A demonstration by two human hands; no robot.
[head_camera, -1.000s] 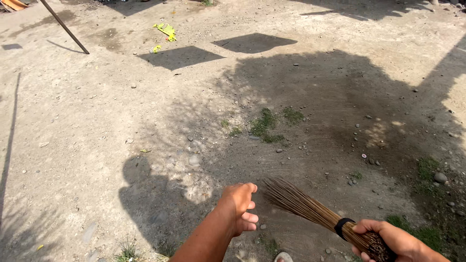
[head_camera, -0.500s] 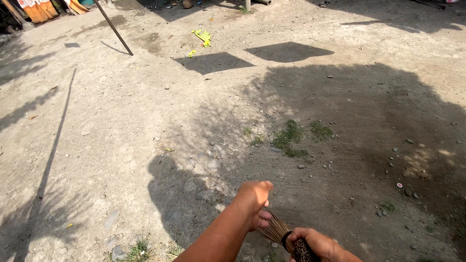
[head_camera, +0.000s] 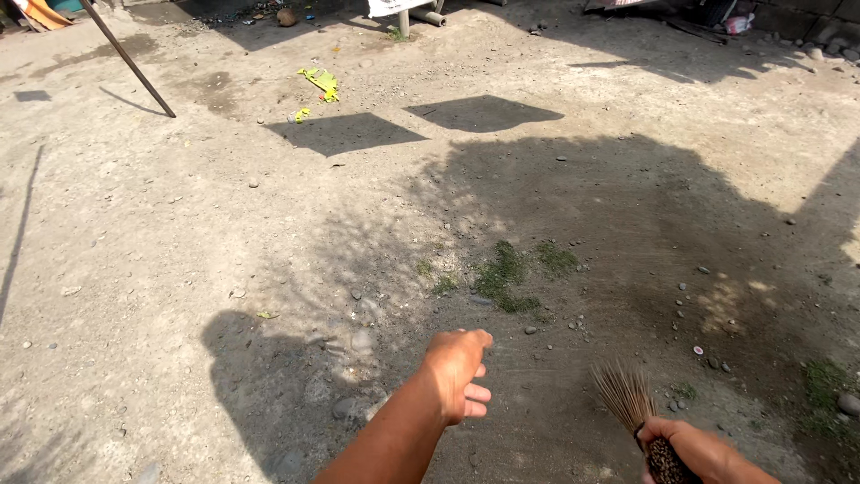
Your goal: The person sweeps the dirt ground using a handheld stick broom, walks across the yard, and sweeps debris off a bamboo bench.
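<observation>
Dusty grey-brown dirt ground [head_camera: 179,233] fills pretty much the whole view, gritty and packed, with small pebbles scattered over it and a low scrubby grass patch [head_camera: 503,276] in the middle. Compared with half a second ago, the stick broom [head_camera: 627,399] has swung out to the right: before, its bristles were tucked right under the left hand, now they fan upward well clear of it at the bottom right edge. The bristles are thin, stiff, straw-coloured sticks bunched into a dark, rough-textured handle end. The right hand [head_camera: 694,448] is clamped around that handle, fingers wrapped tight. The left hand [head_camera: 457,363] hangs free over the ground holding nothing, fingers loosely curled and slightly apart, in about the same spot as before. The view has also shifted a bit, so the grass sits closer to centre. Farther off there's a crumpled yellow scrap [head_camera: 322,82], a thin slanted pole [head_camera: 125,56] and two flat rectangular shadows [head_camera: 408,124].
</observation>
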